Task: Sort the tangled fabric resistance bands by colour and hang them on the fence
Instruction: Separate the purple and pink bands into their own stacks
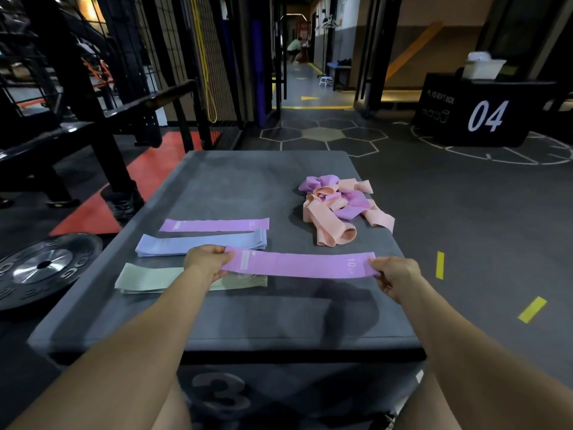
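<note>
I hold a purple band (297, 264) stretched flat a little above the grey plyo box (235, 187). My left hand (206, 262) pinches its left end and my right hand (395, 276) pinches its right end. On the box's left side lie three flat lots: a purple band (214, 225) at the back, blue bands (201, 245) in the middle, green bands (148, 279) nearest me, partly hidden by my left arm. A tangled pile (338, 206) of peach and purple bands sits at the back right of the box.
A black wire fence (198, 57) stands at the back left, with a yellow cord hanging on it. A weight plate (43, 268) lies on the floor left of the box. A black box marked 04 (483, 113) stands far right. Dark floor with yellow marks lies to the right.
</note>
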Demonstrator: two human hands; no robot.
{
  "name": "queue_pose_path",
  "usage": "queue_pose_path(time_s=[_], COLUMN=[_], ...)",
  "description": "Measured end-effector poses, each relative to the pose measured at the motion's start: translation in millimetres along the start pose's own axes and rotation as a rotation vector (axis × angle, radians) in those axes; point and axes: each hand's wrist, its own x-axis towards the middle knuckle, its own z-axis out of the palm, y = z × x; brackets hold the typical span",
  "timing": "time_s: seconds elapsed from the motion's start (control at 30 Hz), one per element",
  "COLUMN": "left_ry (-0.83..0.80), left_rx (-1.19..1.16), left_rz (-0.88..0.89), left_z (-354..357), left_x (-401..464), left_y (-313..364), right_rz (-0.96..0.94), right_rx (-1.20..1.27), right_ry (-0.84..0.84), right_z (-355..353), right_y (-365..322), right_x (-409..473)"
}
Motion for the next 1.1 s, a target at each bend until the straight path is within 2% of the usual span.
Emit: queue_pose_path(time_s=[0.23, 0.5, 0.73, 0.87, 1.03, 1.1], left_ry=[0.027, 0.099, 0.283, 0.341, 0.325, 0.323], left_rx=[-0.074, 0.009, 0.172, 0.300, 0.325, 0.330], left_rz=[0.035, 0.123, 0.180, 0.164, 0.124, 0.117], left_z=[-31.4, -80.9, -108.5, -114.5, -118.7, -117.0], left_x=[40.6, 119.1, 185.8, 215.7, 237.6, 240.1], left_y=[23.7, 48.8, 55.4, 52.8, 40.9, 37.8], right_rz=[-0.018, -0.126, -0.289, -0.310, -0.290, -0.253], right_rx=[0.003, -0.091, -0.309, -0.372, -0.561, -0.542], right_ry=[-0.165, -0.156, -0.185, -0.158, -0.045, -0.001], right_z=[49.1, 147.0, 222.4, 254.4, 284.2, 289.9], right_y=[-13.4, -34.0, -37.7, -37.2, -31.0, -26.5], right_x=[1.6, 21.6, 54.6, 70.8, 93.9, 98.9])
